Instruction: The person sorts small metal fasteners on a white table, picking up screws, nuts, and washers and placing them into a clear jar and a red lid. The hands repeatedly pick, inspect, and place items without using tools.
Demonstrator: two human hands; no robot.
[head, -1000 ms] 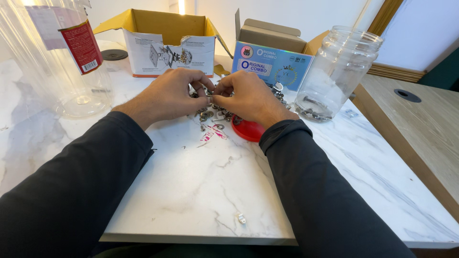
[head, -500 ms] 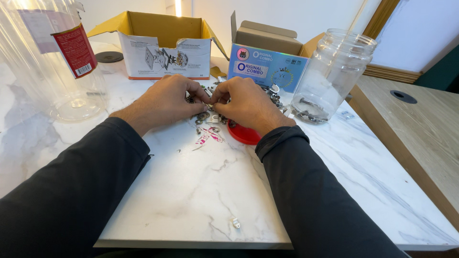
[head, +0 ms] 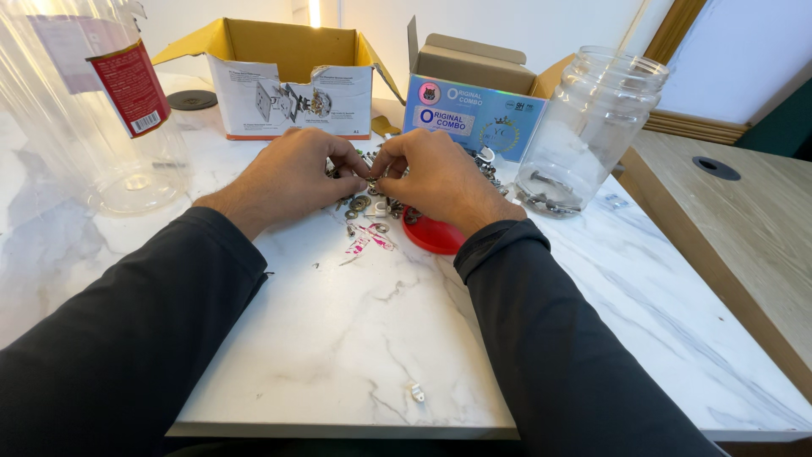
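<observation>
Near edge: a stray small metal clip (head: 415,392) lies alone on the marble table (head: 338,338). Centre: left hand (head: 292,173) and right hand (head: 431,176) meet fingertip to fingertip, pinching one small metal part (head: 372,182) just above a loose pile of washers and screws (head: 368,203); a red lid (head: 433,235) lies beside them. A slip of the pinch would likely drop the part into the pile, or roll it off the table. Behind: a clear jar (head: 584,127) to the right, a blue-fronted carton (head: 474,114), an open white-and-tan box (head: 292,80), and a tall clear container with a red label (head: 127,85) to the left.
</observation>
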